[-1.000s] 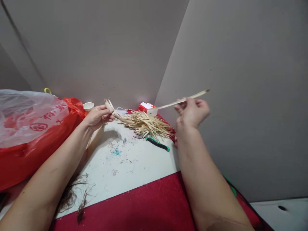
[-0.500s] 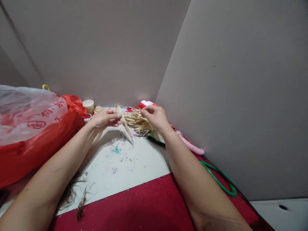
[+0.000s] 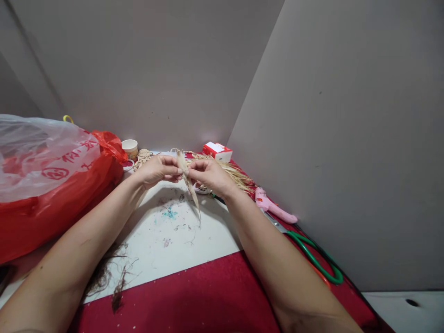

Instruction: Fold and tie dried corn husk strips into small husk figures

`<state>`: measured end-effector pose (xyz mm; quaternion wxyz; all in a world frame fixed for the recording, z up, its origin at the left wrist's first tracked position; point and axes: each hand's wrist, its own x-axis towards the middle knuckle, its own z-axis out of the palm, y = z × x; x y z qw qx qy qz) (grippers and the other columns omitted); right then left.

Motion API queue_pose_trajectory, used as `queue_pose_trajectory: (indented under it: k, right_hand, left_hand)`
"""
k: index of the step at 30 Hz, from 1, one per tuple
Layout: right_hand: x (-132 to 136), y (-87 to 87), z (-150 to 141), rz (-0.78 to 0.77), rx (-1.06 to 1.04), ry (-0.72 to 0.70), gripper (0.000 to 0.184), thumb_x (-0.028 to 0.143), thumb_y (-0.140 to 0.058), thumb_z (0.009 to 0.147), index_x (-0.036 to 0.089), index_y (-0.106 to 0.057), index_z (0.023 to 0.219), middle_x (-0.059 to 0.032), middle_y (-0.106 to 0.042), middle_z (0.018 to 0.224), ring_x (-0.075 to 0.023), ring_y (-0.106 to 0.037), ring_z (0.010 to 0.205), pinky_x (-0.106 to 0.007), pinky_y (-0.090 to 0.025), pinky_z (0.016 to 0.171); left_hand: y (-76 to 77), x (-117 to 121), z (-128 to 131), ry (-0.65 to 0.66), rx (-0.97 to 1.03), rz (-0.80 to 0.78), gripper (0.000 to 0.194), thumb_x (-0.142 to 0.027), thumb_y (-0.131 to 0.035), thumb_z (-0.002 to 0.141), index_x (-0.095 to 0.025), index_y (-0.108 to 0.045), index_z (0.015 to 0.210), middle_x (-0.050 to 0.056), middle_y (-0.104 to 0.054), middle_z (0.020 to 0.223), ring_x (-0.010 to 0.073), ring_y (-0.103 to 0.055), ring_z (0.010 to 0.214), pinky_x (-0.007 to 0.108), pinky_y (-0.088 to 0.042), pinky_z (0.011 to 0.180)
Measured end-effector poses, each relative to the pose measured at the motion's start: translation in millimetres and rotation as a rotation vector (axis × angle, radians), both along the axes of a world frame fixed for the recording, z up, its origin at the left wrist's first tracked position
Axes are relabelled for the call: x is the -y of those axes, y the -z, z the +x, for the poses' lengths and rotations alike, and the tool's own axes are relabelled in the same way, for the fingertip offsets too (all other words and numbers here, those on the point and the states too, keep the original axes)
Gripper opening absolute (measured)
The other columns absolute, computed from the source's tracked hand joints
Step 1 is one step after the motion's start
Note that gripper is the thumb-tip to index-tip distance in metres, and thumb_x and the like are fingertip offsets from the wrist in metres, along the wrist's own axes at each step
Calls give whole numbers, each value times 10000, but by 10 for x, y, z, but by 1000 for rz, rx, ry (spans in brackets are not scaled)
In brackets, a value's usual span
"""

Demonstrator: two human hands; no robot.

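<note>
Both hands meet over the white board [image 3: 194, 236] in a corner. My left hand [image 3: 157, 169] and my right hand [image 3: 207, 175] each pinch the same pale dried straw strip [image 3: 190, 185], whose loose end hangs down toward the board. Behind the hands lies a pile of dried straw strips [image 3: 233, 172]. A braided straw piece [image 3: 142, 157] rests left of it, near a paper cup [image 3: 130, 148].
A red plastic bag [image 3: 52, 203] under a clear printed bag [image 3: 38, 155] fills the left. A red and white box [image 3: 217, 151] sits at the back. A pink tool [image 3: 274, 209], scissors with green handles [image 3: 312, 259] and dark fibres [image 3: 111, 277] lie around; red cloth [image 3: 194, 300] covers the front.
My right hand dropped from raised at the right, where it held a long strip, to the straw pile, then joined my left hand on one strip. The view shifted slightly.
</note>
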<state>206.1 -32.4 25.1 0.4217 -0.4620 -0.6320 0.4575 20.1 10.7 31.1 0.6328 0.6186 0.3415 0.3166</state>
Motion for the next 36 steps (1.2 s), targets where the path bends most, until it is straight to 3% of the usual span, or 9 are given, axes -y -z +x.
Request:
queue_pose_trajectory:
  k: [8,12,16,21,32,36]
  right_hand:
    - [22,-27,-21,2,32,20,166,294,-689,692,156,-610,643,-5,-627,588,-84,-541,511,-190,-395,464]
    - [-3,4,-17,10,-50,54,236,374,-717,668,161,-620,639,3,-612,565,-80,-508,488,-201,-377,459]
    - [-31,37,-22,47,-144,143,226,375,-711,653,166,-626,644,26,-568,521,-70,-455,453,-206,-343,446]
    - [-50,55,-34,79,-197,170,240,381,-723,627,165,-620,636,42,-524,490,-70,-428,448,-214,-331,445]
    - [-70,77,-63,145,-266,227,268,410,-707,629,179,-574,600,48,-506,491,-67,-406,449,-219,-335,449]
    - [-93,87,-26,174,-303,281,273,428,-697,640,181,-581,630,43,-512,523,-71,-412,472,-216,-345,456]
  left_hand:
    - [-33,61,53,-45,-39,89,163,-154,-758,636,-121,-646,749,2,-632,644,79,-592,594,238,-495,643]
    - [-34,66,58,-89,-43,63,194,-250,-742,687,-130,-639,799,19,-657,702,96,-612,616,251,-504,625]
    - [15,63,75,-35,-108,28,266,-337,-755,685,-117,-650,792,57,-675,750,98,-605,586,220,-455,530]
    - [84,82,136,-8,-63,-4,182,-253,-753,678,-126,-624,702,-5,-588,567,74,-562,516,200,-425,507]
    - [86,41,128,-40,13,-85,118,-146,-710,671,-122,-617,740,-7,-601,580,84,-583,516,232,-487,549]
    - [88,49,119,-50,-11,-77,108,-145,-699,685,-109,-631,760,35,-661,663,84,-589,520,233,-495,544]
